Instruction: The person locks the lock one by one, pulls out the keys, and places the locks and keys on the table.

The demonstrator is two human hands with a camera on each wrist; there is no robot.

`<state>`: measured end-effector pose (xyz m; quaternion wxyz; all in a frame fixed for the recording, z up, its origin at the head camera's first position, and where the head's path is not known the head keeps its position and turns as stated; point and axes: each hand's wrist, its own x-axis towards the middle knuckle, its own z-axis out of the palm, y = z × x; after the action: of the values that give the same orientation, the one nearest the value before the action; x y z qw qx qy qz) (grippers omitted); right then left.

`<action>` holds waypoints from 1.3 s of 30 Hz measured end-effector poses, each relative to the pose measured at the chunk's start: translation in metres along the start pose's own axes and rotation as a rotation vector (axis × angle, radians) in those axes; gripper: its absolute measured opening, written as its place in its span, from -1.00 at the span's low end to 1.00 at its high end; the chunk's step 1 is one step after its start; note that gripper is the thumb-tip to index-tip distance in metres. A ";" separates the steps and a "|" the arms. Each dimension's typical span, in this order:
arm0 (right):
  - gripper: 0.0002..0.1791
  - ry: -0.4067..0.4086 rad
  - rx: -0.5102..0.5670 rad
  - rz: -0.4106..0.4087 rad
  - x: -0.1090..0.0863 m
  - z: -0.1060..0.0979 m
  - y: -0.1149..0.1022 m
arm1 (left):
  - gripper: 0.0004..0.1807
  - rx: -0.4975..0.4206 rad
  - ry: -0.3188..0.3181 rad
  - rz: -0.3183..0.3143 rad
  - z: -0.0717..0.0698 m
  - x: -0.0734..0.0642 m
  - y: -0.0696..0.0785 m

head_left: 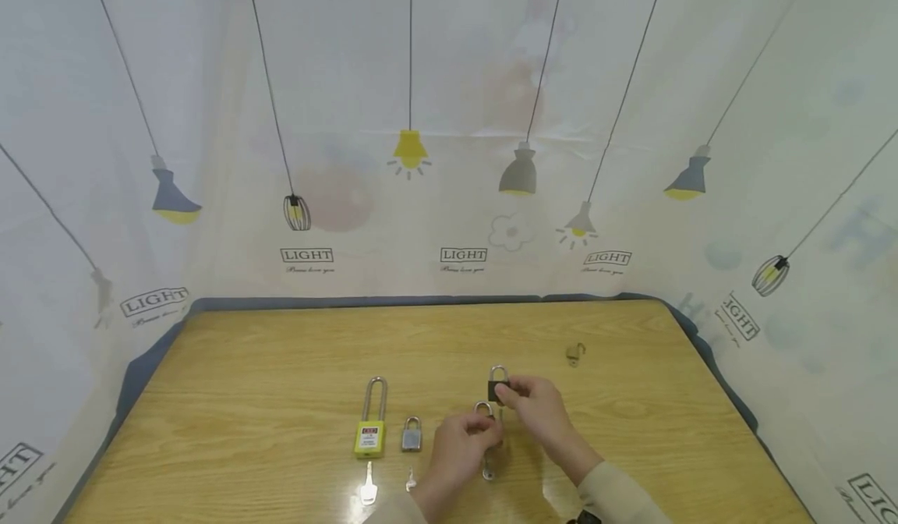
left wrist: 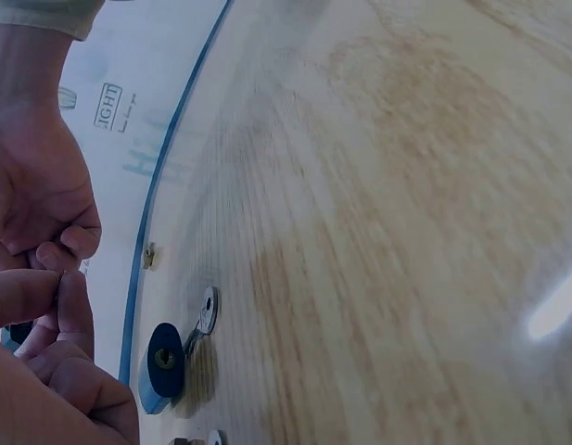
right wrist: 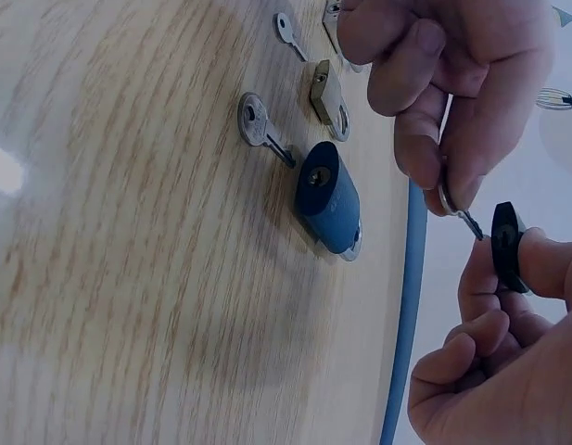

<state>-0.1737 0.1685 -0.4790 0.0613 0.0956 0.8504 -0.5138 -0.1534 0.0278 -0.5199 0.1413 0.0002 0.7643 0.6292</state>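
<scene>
A small black padlock [head_left: 498, 391] with a metal shackle is held upright between the thumb and fingers of my right hand [head_left: 543, 415]. My left hand [head_left: 459, 450] pinches a small key [right wrist: 460, 211]. In the right wrist view the key's tip points at the padlock's underside, close to it and outside the keyhole. Just below the hands in that view, a blue padlock [right wrist: 330, 199] stands on the table with a key [right wrist: 255, 120] beside it. My left hand mostly hides this blue padlock in the head view.
On the wooden table [head_left: 281, 368] stand a yellow long-shackled padlock [head_left: 369, 438] and a small silver padlock [head_left: 411, 436], with a white-looking key [head_left: 368, 486] and a small key [head_left: 410, 479] before them. A small padlock [head_left: 574, 355] with its shackle open lies at the back right.
</scene>
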 end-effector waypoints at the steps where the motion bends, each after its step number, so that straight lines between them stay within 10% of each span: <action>1: -0.74 -0.002 0.002 0.002 0.000 0.000 0.000 | -0.80 0.000 -0.002 0.003 0.000 -0.001 -0.001; 24: -0.68 0.003 -0.077 0.017 0.010 -0.015 0.010 | -0.88 0.060 -0.075 0.064 0.002 -0.009 -0.004; 39: -0.78 -0.017 -0.196 -0.007 0.013 -0.018 0.019 | -0.85 0.068 -0.086 -0.005 0.010 -0.018 -0.007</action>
<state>-0.1820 0.1949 -0.4899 0.0755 0.0819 0.8963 -0.4292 -0.1331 0.0329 -0.5241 0.1757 0.0301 0.7785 0.6018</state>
